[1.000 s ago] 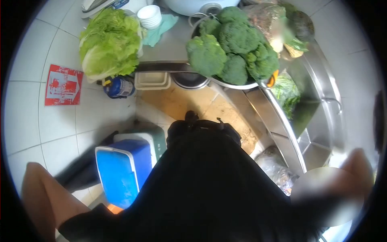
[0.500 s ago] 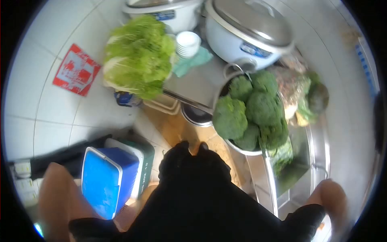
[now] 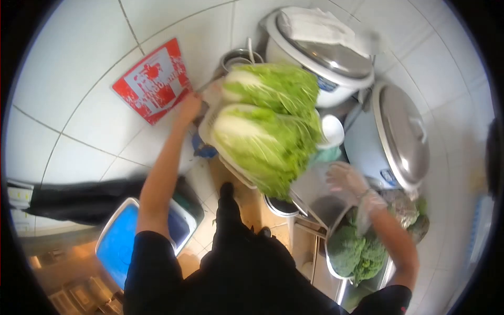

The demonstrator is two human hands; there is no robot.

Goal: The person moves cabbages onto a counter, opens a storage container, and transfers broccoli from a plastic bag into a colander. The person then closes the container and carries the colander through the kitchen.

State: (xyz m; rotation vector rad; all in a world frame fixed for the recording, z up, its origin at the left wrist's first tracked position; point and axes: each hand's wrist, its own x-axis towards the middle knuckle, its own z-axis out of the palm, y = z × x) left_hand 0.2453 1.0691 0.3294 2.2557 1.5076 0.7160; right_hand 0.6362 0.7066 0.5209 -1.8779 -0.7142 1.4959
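Two heads of napa cabbage (image 3: 252,134) lie side by side in a pale basket (image 3: 231,167). My left hand (image 3: 190,107) is extended to the left end of this basket, beside the red-and-white sign; its fingers are too blurred to make out. A clear plastic glove covers my right hand (image 3: 346,181), which is open with fingers apart over the steel counter (image 3: 315,191). That hand is between the cabbage and a bowl of broccoli (image 3: 354,252), holding nothing. Its forearm passes above the broccoli and hides part of it.
Two large lidded cookers (image 3: 325,58) (image 3: 386,136) stand along the wall, one with a folded white cloth (image 3: 320,29) on top. White bowls (image 3: 331,131) sit by the cabbage. A blue-lidded bin (image 3: 119,236) stands at lower left, and a red-and-white sign (image 3: 153,79) is on the tiles.
The view has swung left toward the cabbage. Both arms have reached forward from my sides, the left to the basket and the right over the broccoli and counter.
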